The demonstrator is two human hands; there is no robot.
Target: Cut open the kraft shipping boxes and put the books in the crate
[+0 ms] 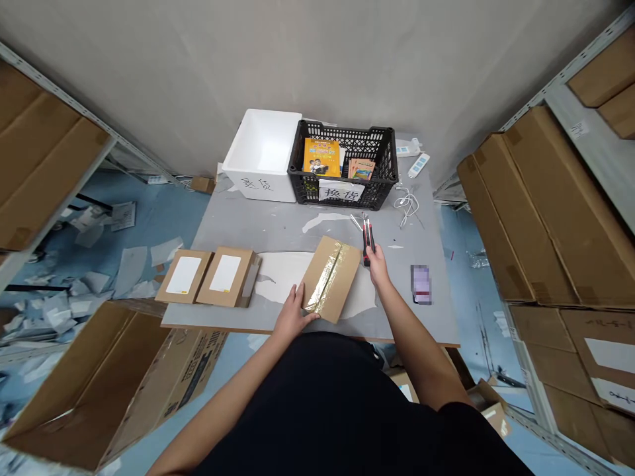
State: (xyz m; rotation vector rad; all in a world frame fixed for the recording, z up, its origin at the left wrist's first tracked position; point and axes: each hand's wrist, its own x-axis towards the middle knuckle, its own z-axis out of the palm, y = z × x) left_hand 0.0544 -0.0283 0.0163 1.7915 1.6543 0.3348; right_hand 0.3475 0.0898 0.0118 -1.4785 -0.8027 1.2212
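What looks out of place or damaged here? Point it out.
Paper scraps litter the floor at left, as if discarded. The tabletop shows irregular pale patches where its grey surface seems worn away. A white cable lies in loose loops near the black crate. The taped carton sits askew to the table edge.

The head-worn camera looks from above the wearer's torso (317,403), facing forward and steeply down at the nearby table (278,225), its wide field placing the left hand (290,316) and right hand (376,263) near centre, the wall (317,59) across the top, and shelving (570,118) along both side edges.
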